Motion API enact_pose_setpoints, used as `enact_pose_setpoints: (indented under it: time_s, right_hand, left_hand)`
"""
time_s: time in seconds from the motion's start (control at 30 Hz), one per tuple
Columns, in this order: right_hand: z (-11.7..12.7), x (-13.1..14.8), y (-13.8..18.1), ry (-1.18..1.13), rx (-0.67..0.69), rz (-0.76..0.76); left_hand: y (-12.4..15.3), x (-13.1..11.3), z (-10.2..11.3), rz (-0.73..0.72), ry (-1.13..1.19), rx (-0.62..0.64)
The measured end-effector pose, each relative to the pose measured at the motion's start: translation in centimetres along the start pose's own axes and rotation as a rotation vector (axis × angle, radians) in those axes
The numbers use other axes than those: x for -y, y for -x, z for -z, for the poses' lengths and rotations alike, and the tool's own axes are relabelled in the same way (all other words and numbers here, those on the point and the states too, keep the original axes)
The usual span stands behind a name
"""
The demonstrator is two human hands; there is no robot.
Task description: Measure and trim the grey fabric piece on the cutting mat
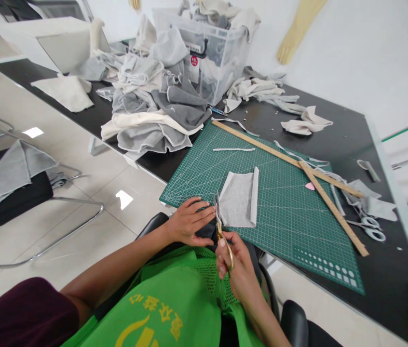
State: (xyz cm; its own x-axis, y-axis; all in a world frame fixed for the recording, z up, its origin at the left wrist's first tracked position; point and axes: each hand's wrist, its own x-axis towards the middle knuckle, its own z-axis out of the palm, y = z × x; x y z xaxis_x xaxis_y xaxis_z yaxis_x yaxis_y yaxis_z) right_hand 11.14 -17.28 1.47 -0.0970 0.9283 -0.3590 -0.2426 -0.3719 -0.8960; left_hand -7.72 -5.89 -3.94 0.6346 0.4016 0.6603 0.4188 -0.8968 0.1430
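Note:
My right hand (pixel 235 258) is closed around the gold handles of a pair of scissors (pixel 219 226), whose parted blades point away from me. Those blades lie along the left edge of a light grey cloth piece (pixel 238 200), its right edge curled up. Beside the blades, my left hand (pixel 191 222) is stretched out with its fingers apart, fingertips close to the cloth's left edge. Whether they touch the cloth is unclear. Under the cloth lies a green cutting mat (pixel 279 221).
Two wooden rulers (pixel 262 148) (pixel 334 209) cross on the mat's right side. White-handled scissors (pixel 372 229) and fabric scraps (pixel 377 205) lie beyond them. A large cloth pile (pixel 153 101) stands before a clear plastic bin (pixel 222 53). A blue pen-like tool (pixel 218 111) lies near it.

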Motion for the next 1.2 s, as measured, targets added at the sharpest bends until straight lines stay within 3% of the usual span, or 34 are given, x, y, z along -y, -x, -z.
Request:
enact_pose_setpoints:
  time_s: [0.43, 0.63, 0.73, 0.97, 1.1, 1.2]
  right_hand:
    - [0.2, 0.7, 0.5, -0.123, -0.013, -0.087]
    - [0.7, 0.6, 1.4, -0.169, 0.01, -0.093]
    - [1.5, 0.0, 2.1, -0.206, 0.012, -0.095]
    - [4.9, -1.5, 6.0, -0.145, 0.088, -0.117]
    - [6.0, -0.3, 6.8, -0.201, 0.118, -0.08]
    - [5.8, 1.5, 5.2, -0.279, 0.024, -0.058]
  left_hand:
    - [-0.1, 0.0, -0.1, 0.031, 0.035, 0.011]
    - [-1.1, -0.8, 0.3, 0.228, 0.089, 0.066]
    - [-1.7, -1.3, 0.4, 0.317, 0.068, 0.143]
    - [-3.1, -1.8, 0.8, 0.299, 0.001, 0.248]
    - [-4.6, -1.7, 1.2, 0.338, 0.024, 0.238]
    - [-6.8, -1.5, 1.3, 0.389, -0.017, 0.27]
